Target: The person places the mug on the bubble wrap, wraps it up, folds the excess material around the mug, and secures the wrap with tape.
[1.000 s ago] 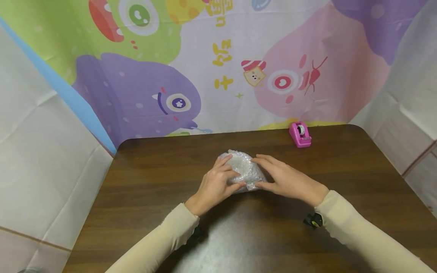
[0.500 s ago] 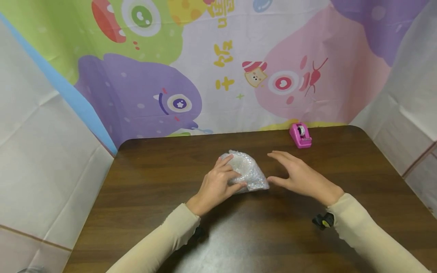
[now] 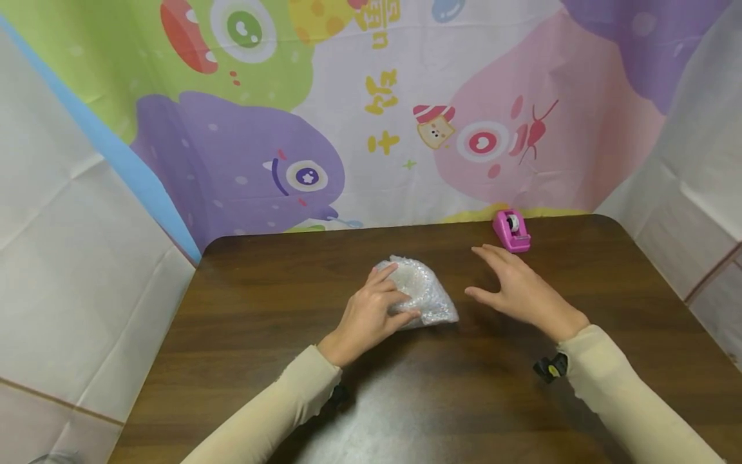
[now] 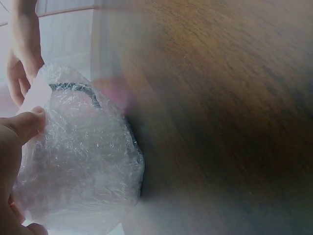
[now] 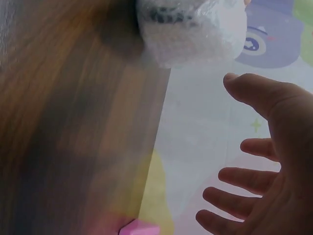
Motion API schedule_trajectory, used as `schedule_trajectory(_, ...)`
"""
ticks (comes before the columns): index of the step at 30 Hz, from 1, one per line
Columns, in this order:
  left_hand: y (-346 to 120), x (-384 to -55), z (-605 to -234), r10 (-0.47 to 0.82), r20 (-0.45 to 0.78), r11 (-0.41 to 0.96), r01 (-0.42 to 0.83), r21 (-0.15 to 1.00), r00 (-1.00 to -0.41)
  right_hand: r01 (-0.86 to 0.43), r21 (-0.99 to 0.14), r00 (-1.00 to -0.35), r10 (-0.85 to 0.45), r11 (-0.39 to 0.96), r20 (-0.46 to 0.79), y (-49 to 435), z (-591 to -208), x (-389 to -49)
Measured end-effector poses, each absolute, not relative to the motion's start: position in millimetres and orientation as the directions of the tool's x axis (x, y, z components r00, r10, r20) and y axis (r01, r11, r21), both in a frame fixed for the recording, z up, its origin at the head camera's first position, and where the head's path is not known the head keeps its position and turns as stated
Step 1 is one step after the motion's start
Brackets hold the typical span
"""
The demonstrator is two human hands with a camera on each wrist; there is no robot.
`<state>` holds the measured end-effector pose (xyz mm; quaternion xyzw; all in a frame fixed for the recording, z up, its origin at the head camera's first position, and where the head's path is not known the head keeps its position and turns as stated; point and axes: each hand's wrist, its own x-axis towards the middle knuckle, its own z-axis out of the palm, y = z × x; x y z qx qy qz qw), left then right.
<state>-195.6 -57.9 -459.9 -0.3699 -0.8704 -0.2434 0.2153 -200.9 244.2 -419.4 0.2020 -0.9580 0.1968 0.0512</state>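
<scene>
A bubble-wrapped bundle (image 3: 428,293), rounded and translucent, sits on the brown table. My left hand (image 3: 369,310) holds it from the left, thumb on the near side and fingers over the top. In the left wrist view a dark curved band shows through the bubble wrap (image 4: 88,147); what is inside is hidden. To the right of the bundle, my right hand (image 3: 524,290) hovers apart from it with spread fingers and nothing in them. The right wrist view shows that hand (image 5: 288,127) below the wrapped bundle (image 5: 195,36).
A pink tape dispenser (image 3: 512,232) with a white roll stands at the table's back right, just beyond the right hand. Behind the dark wood table (image 3: 261,277) hangs a cartoon-printed cloth (image 3: 382,187). Pale panels flank both sides.
My right hand has let go of the bundle and moved right, toward the tape dispenser. The left hand has stayed on the bundle, which has hardly moved.
</scene>
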Motion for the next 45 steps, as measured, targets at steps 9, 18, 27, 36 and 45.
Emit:
schedule_trajectory(9, -58.1, -195.4, -459.7, 0.540, 0.546, 0.616, 0.743, 0.263, -0.641, -0.417, -0.204, -0.885, -0.345, 0.886, 0.311, 253.5, -425.3, -206.5)
schedule_trajectory(18, -58.3, -194.7, -459.1, 0.540, 0.548, 0.615, 0.744, 0.261, -0.639, -0.423, -0.154, -0.859, -0.342, 0.893, 0.380, 264.6, -434.5, -214.7)
schedule_trajectory(27, -58.7, -195.8, -459.1, 0.541, 0.544, 0.609, 0.745, 0.272, -0.641, -0.345, -0.216, -0.905, -0.263, 0.913, 0.335, 269.5, -438.4, -221.6)
schedule_trajectory(36, -58.5, -196.1, -456.7, 0.546, 0.527, 0.616, 0.738, 0.275, -0.651, -0.303, -0.264, -0.917, -0.206, 0.916, 0.341, 274.3, -445.1, -225.3)
schedule_trajectory(45, -58.0, -196.1, -454.9, 0.552, 0.504, 0.631, 0.728, 0.268, -0.664, -0.226, -0.332, -0.950, -0.132, 0.916, 0.284, 280.5, -450.5, -227.7)
